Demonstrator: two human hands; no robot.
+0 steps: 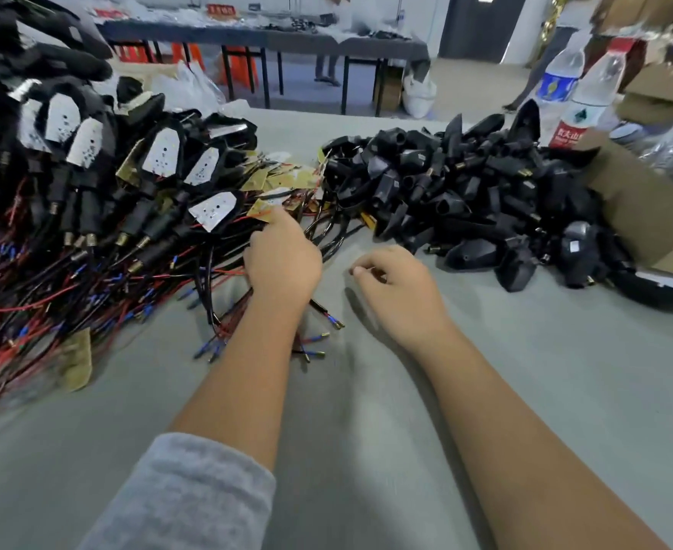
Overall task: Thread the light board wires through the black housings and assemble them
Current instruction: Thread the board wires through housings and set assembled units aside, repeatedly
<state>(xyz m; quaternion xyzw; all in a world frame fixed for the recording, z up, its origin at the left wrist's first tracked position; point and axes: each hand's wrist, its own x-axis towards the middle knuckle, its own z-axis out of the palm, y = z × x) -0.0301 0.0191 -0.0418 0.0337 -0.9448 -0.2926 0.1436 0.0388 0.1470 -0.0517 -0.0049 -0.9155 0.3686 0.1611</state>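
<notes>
Grey cloth worktop. Two hands, two water bottles at far right corner beside one cardboard box. Black housings: big heap, too many to count, far right. Assembled units heaped at left edge, white boards showing. Loose light boards, tan, between heaps. Left hand reaches into red-black wires, likely pinching light board. Right hand loosely curled, holding nothing. Workshop behind, another table.

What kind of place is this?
Probably a small assembly workshop. A heap of empty black housings, a pile of finished lamps with wires and loose light boards cover the worktable.
</notes>
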